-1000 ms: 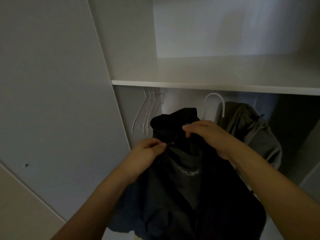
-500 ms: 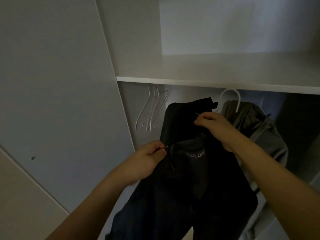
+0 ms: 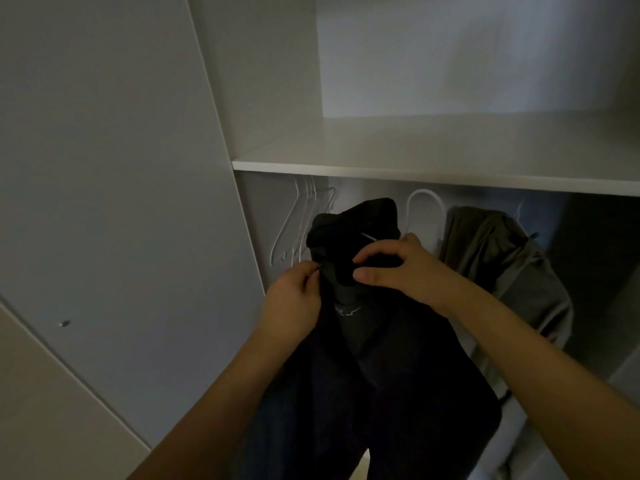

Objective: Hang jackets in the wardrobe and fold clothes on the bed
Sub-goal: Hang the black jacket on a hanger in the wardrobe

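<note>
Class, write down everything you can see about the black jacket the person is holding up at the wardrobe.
The black jacket is of dark, soft-looking fabric, its front open over a grey inner lining with a small, unreadable pale print. Its collar is bunched at the top, below the white wardrobe shelf. The left hand pinches its left front edge near a small metal zip pull; the right hand grips the collar. A white hanger hook rises behind it. The body hangs down out of frame, beside an olive-grey hanging jacket.
</note>
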Tool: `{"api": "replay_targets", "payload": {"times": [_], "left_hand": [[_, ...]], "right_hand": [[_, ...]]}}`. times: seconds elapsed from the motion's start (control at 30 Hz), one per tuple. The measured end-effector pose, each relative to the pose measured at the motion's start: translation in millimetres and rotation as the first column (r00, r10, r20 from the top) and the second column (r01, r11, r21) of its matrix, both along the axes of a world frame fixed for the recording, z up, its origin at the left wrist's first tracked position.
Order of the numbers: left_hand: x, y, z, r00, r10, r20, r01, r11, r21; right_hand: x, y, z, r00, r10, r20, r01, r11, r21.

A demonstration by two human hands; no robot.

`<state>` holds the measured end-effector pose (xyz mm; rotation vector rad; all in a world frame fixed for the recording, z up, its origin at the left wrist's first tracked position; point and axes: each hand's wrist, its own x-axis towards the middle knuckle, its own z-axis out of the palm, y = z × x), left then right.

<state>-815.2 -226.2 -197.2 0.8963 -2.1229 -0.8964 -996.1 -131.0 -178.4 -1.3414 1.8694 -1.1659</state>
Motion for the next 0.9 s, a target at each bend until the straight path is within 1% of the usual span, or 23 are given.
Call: {"api": "replay_targets", "payload": {"times": [0.03,0.07,0.1,0.2,0.27,0.3,0.37,0.43,0.5,0.57,0.6,0.67,0.7,0.73,0.77,0.83,0.9], "left_hand": [[3.1,-0.7,2.5,0.998,-0.029,-0.06,0.036,0.992,0.12],[6.3,-1.4,4.3,0.991,-0.048,-0.123,0.077,0.967,0.243],[9.6,-2.4,5.0,0.985,-0.056,-0.165,0.109,0.937,0.332],[18.4,-0.3,0.3,0.981,-0.096,-0.167,0.161,0.884,0.439],[22.0,4.0,-3.7,0.975,-0.126,-0.181,0.204,0.831,0.517],[23.2,5.0,-4.6,0.974,-0.141,-0.178,0.217,0.807,0.55],[24.7,4.4,-7.2,0.975,-0.181,-0.132,0.223,0.787,0.575],[24.3,2.9,-11.4,0.978,-0.193,-0.072,0.2,0.801,0.564],[21.7,3.6,-16.1,0.988,-0.156,0.0,0.136,0.86,0.492],[20.6,3.4,-21.5,0.993,-0.115,0.021,0.096,0.904,0.417],[21.2,1.8,-23.9,0.993,-0.121,0.005,0.108,0.902,0.419],[25.8,-3.0,-26.5,0.983,-0.18,-0.046,0.179,0.845,0.503],[28.0,-4.4,-27.0,0.976,-0.21,-0.051,0.203,0.814,0.543],[28.4,-5.0,-27.5,0.975,-0.222,-0.023,0.199,0.814,0.546],[26.9,-4.6,-28.0,0.979,-0.203,0.026,0.163,0.851,0.499],[19.0,-1.9,-28.5,0.992,-0.09,0.084,0.06,0.949,0.309],[9.3,2.3,-25.9,0.999,-0.03,0.032,0.025,0.99,0.138]], "right_hand": [[-4.2,1.2,-2.0,1.0,-0.018,-0.006,0.018,1.0,-0.001],[-9.4,2.3,-4.4,0.999,-0.049,-0.009,0.049,0.999,-0.01],[-16.0,3.0,-7.3,0.996,-0.089,-0.015,0.089,0.996,-0.025],[-35.3,4.2,-10.3,0.977,-0.213,0.009,0.212,0.971,-0.112],[-45.8,3.1,-9.9,0.963,-0.267,0.042,0.271,0.95,-0.154],[-50.1,2.1,-9.2,0.954,-0.29,0.071,0.298,0.941,-0.16],[-56.4,-0.3,-8.2,0.935,-0.317,0.157,0.342,0.924,-0.172],[-59.5,-3.4,-8.7,0.923,-0.326,0.206,0.364,0.913,-0.184],[-59.5,-7.4,-10.3,0.925,-0.323,0.2,0.359,0.916,-0.181],[-58.0,-11.8,-12.4,0.929,-0.313,0.196,0.347,0.922,-0.172],[-57.2,-13.2,-12.9,0.928,-0.312,0.201,0.346,0.924,-0.164],[-54.7,-12.7,-12.4,0.932,-0.306,0.197,0.335,0.932,-0.139],[-52.2,-11.4,-11.2,0.939,-0.294,0.178,0.317,0.94,-0.125],[-48.2,-10.1,-9.4,0.949,-0.275,0.154,0.293,0.949,-0.113],[-42.3,-9.5,-7.7,0.959,-0.25,0.137,0.265,0.959,-0.105],[-25.7,-11.2,-6.2,0.976,-0.181,0.124,0.193,0.977,-0.092],[-7.0,-14.9,-7.7,0.988,-0.121,0.1,0.125,0.991,-0.041]]}}
